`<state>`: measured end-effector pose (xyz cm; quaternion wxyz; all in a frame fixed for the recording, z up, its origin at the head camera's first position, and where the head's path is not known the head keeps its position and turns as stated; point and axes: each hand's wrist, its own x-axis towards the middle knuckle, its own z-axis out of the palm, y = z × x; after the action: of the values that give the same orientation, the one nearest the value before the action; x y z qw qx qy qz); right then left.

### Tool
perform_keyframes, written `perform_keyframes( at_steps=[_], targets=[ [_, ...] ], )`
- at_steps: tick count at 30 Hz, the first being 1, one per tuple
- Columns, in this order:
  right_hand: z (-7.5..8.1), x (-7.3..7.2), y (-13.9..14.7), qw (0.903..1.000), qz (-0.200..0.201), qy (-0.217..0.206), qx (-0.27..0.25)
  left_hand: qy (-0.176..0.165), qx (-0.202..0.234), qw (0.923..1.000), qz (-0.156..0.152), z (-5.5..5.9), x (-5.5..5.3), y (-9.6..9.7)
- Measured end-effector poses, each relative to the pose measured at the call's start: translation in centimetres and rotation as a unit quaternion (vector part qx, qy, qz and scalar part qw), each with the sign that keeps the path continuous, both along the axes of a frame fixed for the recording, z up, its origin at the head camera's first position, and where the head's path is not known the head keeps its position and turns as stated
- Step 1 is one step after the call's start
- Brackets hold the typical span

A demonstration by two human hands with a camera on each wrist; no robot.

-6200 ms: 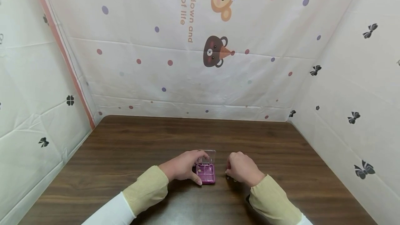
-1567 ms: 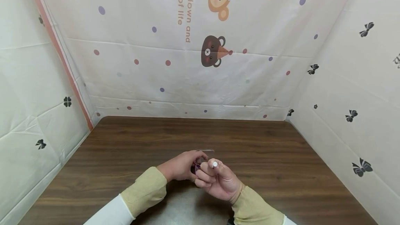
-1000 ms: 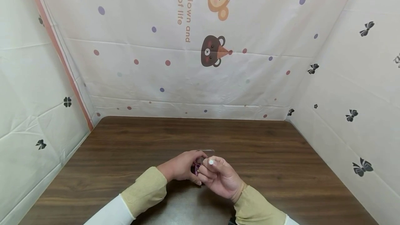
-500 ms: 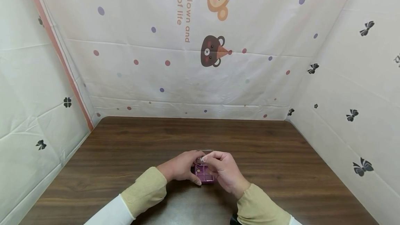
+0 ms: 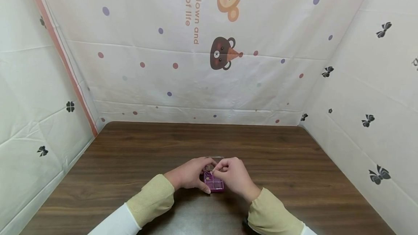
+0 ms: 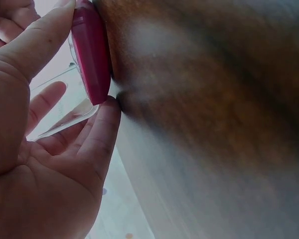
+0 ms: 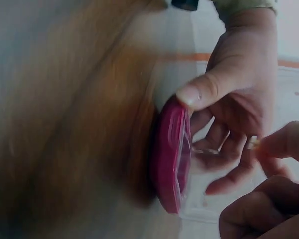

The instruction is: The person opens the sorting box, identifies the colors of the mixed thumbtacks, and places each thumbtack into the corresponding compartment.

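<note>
Right hand [image 5: 236, 177] has just rolled over: a second ago we saw it palm-up in front of the purple box [image 5: 214, 185], a white round tip showing; now the back of it faces us and the compartments [image 5: 218, 184] are uncovered. For the work in hand, we read this as the small pale piece [image 7: 253, 143] being lined up with the box.

Right fingers: pinched tight, thumb against index, piece held at the tips, over the box's far part by the open clear lid [image 6: 65, 124]. Piece too small for us to name. Left hand [image 5: 190, 174]: fingers part-curled, thumb on the near end, another finger at the far end, so we log it as gripping the box.

Box sits flat on the counter [image 5: 156, 144], between the hands, lid raised at its far side. Tiny yellowish bit [image 5: 208, 178] in the far-left compartment; we judge the pinched piece not yet released.
</note>
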<state>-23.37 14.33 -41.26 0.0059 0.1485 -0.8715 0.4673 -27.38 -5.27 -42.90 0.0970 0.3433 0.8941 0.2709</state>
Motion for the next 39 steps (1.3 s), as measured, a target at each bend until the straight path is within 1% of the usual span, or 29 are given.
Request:
perform_keyframes(
  at_steps=[3,7,9,13,17,23,30,39],
  targets=[
    [0.1,-0.2,0.1,0.9969,0.009,0.043,0.065,0.004,0.000,1.0000,-0.003,-0.1,-0.1,0.0],
    [0.2,-0.4,0.2,0.9901,0.020,0.073,0.118,0.007,-0.005,1.0000,-0.004,-0.1,-0.1,0.1],
    [0.1,-0.6,0.3,0.9857,0.023,0.081,0.146,0.008,-0.006,0.9999,-0.004,-0.1,-0.1,0.1],
    [-0.2,-1.0,0.4,0.9787,0.036,0.083,0.184,0.008,-0.008,0.9999,-0.005,-0.1,-0.1,0.1],
    [-0.4,-1.3,0.4,0.9746,0.043,0.075,0.206,0.002,-0.009,0.9999,-0.005,-0.1,-0.1,0.1],
    [-0.5,-1.5,0.1,0.9695,0.029,0.080,0.230,-0.001,-0.006,1.0000,-0.002,-0.2,-0.1,0.0],
    [-0.2,-1.6,-0.2,0.9642,0.023,0.087,0.250,-0.001,-0.008,1.0000,-0.003,-0.1,-0.2,0.0],
    [0.0,-1.9,-0.5,0.9554,0.025,0.081,0.283,-0.001,-0.009,1.0000,-0.003,0.0,-0.1,0.0]
  ],
)
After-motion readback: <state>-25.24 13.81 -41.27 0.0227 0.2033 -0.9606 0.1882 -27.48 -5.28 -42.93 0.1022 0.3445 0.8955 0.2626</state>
